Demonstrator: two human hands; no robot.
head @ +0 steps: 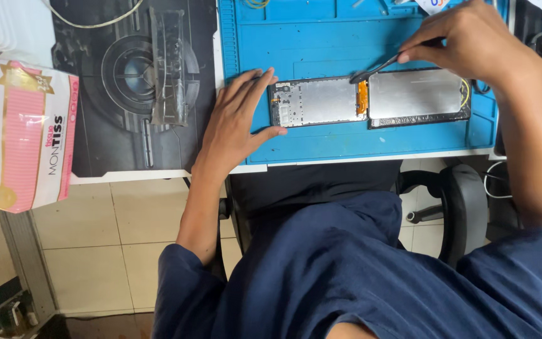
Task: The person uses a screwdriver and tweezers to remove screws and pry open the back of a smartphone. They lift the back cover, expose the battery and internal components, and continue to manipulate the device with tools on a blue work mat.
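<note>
My left hand (236, 122) lies flat, fingers spread, bracing the end of the opened phone (317, 102) on the blue mat (346, 141). Beyond it, right hand (472, 44) pinches black tweezers (376, 68), tip at the seam w/ the detached panel (416, 95).

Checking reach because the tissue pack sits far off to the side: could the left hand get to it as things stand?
Probably yes. The left hand lies flat by the opened phone, holding nothing, and only the dark mat lies between it and the tissue pack, which overhangs the table edge.
</note>
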